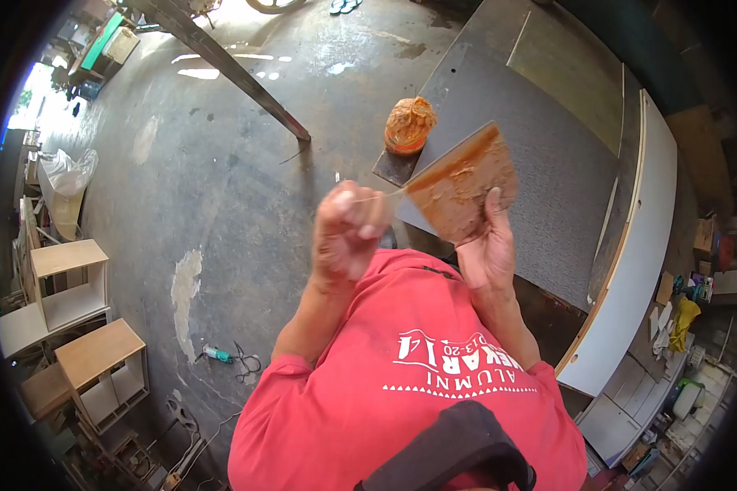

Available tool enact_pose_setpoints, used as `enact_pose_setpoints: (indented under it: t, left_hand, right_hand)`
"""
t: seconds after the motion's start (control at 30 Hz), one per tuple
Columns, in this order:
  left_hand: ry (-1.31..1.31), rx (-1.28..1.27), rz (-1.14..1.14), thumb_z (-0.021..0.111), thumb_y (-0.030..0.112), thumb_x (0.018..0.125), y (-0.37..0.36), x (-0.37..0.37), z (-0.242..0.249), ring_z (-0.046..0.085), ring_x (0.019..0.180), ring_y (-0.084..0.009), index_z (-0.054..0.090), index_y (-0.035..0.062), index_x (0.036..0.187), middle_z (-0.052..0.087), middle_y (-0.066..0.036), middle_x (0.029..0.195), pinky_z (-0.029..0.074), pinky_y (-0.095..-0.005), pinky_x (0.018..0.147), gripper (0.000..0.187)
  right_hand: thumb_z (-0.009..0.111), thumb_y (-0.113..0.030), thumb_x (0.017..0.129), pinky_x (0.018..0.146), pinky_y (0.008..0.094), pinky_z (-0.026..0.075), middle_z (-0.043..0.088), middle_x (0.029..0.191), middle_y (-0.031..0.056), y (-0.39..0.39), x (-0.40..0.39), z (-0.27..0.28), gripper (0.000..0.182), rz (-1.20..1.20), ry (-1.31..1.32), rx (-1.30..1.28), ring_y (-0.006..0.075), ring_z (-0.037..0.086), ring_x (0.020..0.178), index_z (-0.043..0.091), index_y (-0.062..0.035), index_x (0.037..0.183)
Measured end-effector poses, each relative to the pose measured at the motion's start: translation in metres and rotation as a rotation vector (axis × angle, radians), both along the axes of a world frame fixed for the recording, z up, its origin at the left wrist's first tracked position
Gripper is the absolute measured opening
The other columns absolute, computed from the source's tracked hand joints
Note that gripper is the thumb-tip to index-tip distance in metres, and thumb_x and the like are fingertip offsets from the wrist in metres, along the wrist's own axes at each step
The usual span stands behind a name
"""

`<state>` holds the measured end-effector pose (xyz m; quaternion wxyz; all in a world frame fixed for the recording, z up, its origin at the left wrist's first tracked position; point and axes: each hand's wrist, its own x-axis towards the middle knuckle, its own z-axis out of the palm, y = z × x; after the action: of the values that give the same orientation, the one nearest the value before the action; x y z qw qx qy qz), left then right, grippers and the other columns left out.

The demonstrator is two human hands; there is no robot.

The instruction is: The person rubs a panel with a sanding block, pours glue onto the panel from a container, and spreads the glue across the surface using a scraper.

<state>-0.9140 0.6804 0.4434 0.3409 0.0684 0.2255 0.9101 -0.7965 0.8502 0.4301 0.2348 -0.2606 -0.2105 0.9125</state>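
My right hand holds up a square, glue-smeared scraper card by its lower edge, thumb on its face. My left hand is closed in a pinch beside it, gripping a thin pale strand that runs to the card's left corner. Both hands are raised in front of my red shirt. Beyond the card, a glue tin coated in orange-brown adhesive stands at the near corner of a dark grey board.
A white panel leans along the grey board's right side. A long metal beam crosses the concrete floor. Open wooden cabinet boxes stand at the left. A small power tool with a cord lies on the floor.
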Motion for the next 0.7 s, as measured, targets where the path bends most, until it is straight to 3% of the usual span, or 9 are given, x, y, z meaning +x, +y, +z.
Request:
enact_pose_setpoints:
  t: [0.1,0.2,0.27,0.3,0.33,0.37,0.4,0.63,0.7]
  left_hand:
    - [0.064,0.314,0.182,0.055,0.018,0.101,-0.027,-0.022,0.011,0.042,0.060,-0.0100,0.041,0.0169,0.068,0.038,0.005,0.058,0.037,-0.0277,0.059,0.036]
    - [0.141,0.150,0.348,0.055,0.020,0.101,-0.062,-0.047,0.002,0.036,0.058,-0.0109,0.035,0.0176,0.066,0.034,0.006,0.058,0.034,-0.0283,0.058,0.041]
    - [0.365,0.090,0.242,0.058,0.014,0.100,-0.080,-0.067,-0.024,0.059,0.076,-0.0155,0.058,0.0075,0.082,0.062,-0.002,0.078,0.048,-0.0276,0.074,0.019]
    - [0.367,0.089,0.240,0.058,0.014,0.100,-0.076,-0.065,-0.031,0.059,0.076,-0.0155,0.058,0.0075,0.082,0.062,-0.002,0.078,0.048,-0.0276,0.074,0.019]
    - [0.429,-0.428,0.474,0.060,0.010,0.098,-0.063,-0.058,-0.030,0.062,0.099,-0.0197,0.060,0.0019,0.106,0.066,-0.009,0.101,0.048,-0.0311,0.090,0.011]
    - [0.470,-0.951,0.700,0.061,0.006,0.097,-0.057,-0.055,-0.031,0.064,0.121,-0.0238,0.061,-0.0036,0.129,0.069,-0.016,0.125,0.047,-0.0345,0.106,0.034]
    - [0.574,-1.181,0.669,0.064,0.001,0.095,-0.058,-0.054,-0.048,0.042,0.148,-0.0276,0.036,-0.0017,0.157,0.048,-0.021,0.155,0.031,-0.0404,0.122,0.068]
    - [0.538,-0.961,0.211,0.061,0.014,0.098,-0.029,-0.027,-0.046,0.064,0.121,-0.0231,0.064,-0.0025,0.133,0.071,-0.014,0.123,0.043,-0.0385,0.111,0.039]
    - [0.423,-0.684,0.069,0.059,0.021,0.099,-0.011,-0.019,-0.041,0.067,0.104,-0.0175,0.071,-0.0032,0.117,0.074,-0.009,0.106,0.047,-0.0331,0.101,0.033]
  right_hand:
    - [0.062,-0.026,0.104,0.113,0.0449,0.047,0.059,0.143,0.0059,0.029,0.006,-0.014,0.045,-0.143,-0.074,-0.026,0.0227,0.056,0.135,0.049,-0.0096,0.144]
    - [0.065,-0.026,0.103,0.114,0.0441,0.047,0.059,0.143,0.0064,0.037,0.012,-0.016,0.048,-0.199,-0.098,-0.005,0.0231,0.056,0.134,0.049,-0.0081,0.144]
    - [0.065,-0.027,0.102,0.113,0.0441,0.047,0.058,0.143,0.0059,0.036,0.011,-0.016,0.048,-0.213,-0.086,-0.001,0.0229,0.056,0.133,0.049,-0.0084,0.144]
    - [0.066,-0.027,0.102,0.113,0.0438,0.048,0.058,0.143,0.0056,0.033,0.011,-0.015,0.049,-0.204,-0.089,0.025,0.0223,0.057,0.132,0.049,-0.0085,0.144]
    - [0.067,-0.027,0.102,0.112,0.0436,0.048,0.058,0.143,0.0053,0.031,0.011,-0.014,0.050,-0.193,-0.091,0.051,0.0217,0.057,0.132,0.048,-0.0086,0.144]
    - [0.067,-0.027,0.102,0.112,0.0436,0.048,0.058,0.143,0.0053,0.028,0.010,-0.011,0.050,-0.192,-0.089,0.050,0.0217,0.057,0.132,0.048,-0.0086,0.144]
    - [0.067,-0.027,0.102,0.111,0.0430,0.048,0.059,0.142,0.0047,0.026,0.009,-0.008,0.049,-0.174,-0.080,0.111,0.0208,0.057,0.131,0.049,-0.0086,0.144]
    - [0.064,-0.024,0.104,0.105,0.0391,0.053,0.067,0.132,0.0045,0.015,0.004,-0.001,0.040,-0.009,-0.109,0.255,0.0182,0.065,0.120,0.055,-0.0058,0.138]
    - [0.064,-0.023,0.104,0.102,0.0376,0.054,0.068,0.130,0.0061,0.011,0.002,-0.002,0.038,0.072,-0.116,0.246,0.0178,0.066,0.117,0.056,-0.0048,0.137]
